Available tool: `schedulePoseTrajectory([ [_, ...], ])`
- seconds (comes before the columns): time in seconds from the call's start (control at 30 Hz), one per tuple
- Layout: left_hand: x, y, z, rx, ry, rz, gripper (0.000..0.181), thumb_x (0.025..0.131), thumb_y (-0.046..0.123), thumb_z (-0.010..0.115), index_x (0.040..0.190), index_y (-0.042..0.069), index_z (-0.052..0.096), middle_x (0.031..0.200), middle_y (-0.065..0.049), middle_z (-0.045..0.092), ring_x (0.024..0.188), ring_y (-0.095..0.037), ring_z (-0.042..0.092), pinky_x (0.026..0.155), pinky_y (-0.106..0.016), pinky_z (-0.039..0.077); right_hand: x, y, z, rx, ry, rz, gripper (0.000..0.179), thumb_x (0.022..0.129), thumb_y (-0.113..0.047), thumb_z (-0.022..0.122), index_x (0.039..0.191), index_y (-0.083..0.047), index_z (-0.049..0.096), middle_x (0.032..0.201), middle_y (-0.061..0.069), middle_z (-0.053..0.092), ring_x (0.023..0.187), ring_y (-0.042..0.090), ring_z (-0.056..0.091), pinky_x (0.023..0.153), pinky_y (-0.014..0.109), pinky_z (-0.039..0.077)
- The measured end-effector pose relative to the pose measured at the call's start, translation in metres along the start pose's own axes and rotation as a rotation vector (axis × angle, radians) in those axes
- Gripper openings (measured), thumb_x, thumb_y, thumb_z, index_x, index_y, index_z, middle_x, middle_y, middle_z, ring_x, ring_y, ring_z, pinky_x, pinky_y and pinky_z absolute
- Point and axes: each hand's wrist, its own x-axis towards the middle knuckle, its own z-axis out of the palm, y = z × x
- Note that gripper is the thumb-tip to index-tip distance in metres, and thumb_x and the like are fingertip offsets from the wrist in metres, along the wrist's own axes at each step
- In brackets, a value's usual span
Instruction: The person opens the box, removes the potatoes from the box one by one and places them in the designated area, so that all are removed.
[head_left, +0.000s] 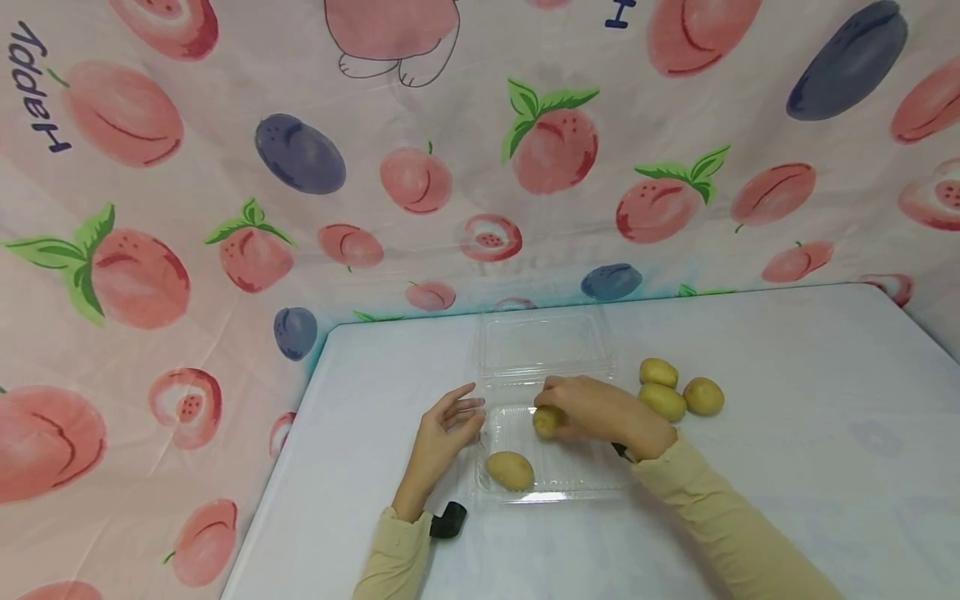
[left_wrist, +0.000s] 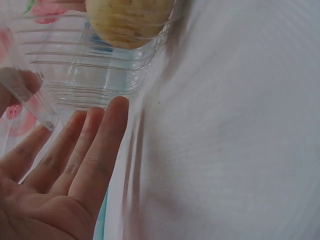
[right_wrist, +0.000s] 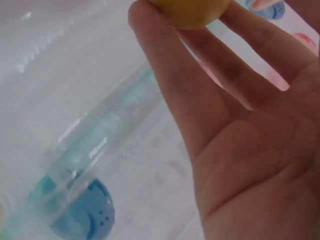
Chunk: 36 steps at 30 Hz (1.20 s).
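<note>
A clear plastic clamshell box (head_left: 577, 482) lies on the white table with its lid (head_left: 546, 343) folded back. One potato (head_left: 510, 471) rests in the box's near left corner. My right hand (head_left: 592, 410) grips a second potato (head_left: 547, 422) over the left part of the box; in the right wrist view that potato (right_wrist: 192, 12) sits at the fingertips. At the box's left side is my left hand (head_left: 444, 433), fingers extended. The left wrist view has its fingertips (left_wrist: 117, 107) right at the ribbed plastic wall (left_wrist: 95, 60).
Three more potatoes form a cluster right of the box: one at the back (head_left: 658, 372), one in front (head_left: 663, 402) and one to the right (head_left: 703, 396). A fruit-print cloth (head_left: 450, 167) hangs behind the table. Black wrist gear (head_left: 448, 520) shows by the left sleeve.
</note>
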Motion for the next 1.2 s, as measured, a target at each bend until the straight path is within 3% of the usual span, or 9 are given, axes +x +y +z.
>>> schedulePoseTrajectory([
  [0.43, 0.001, -0.001, 0.000, 0.003, -0.001, 0.003, 0.052, 0.093, 0.011, 0.071, 0.141, 0.004, 0.052, 0.127, -0.021, 0.064, 0.115, -0.034, 0.063, 0.080, -0.027, 0.060, -0.016, 0.010, -0.020, -0.017, 0.049, -0.028, 0.025, 0.081, -0.009, 0.081, 0.104, -0.006, 0.071, 0.096, 0.002, 0.062, 0.082, 0.014, 0.063, 0.074, 0.029, 0.057],
  [1.2, 0.001, -0.001, 0.000, 0.008, -0.001, 0.005, 0.052, 0.092, 0.012, 0.071, 0.141, 0.004, 0.053, 0.126, -0.022, 0.065, 0.114, -0.034, 0.063, 0.080, -0.026, 0.060, -0.047, 0.030, -0.044, 0.002, 0.118, 0.094, 0.036, 0.080, -0.005, 0.082, 0.113, -0.003, 0.069, 0.105, 0.003, 0.064, 0.088, 0.013, 0.063, 0.077, 0.031, 0.058],
])
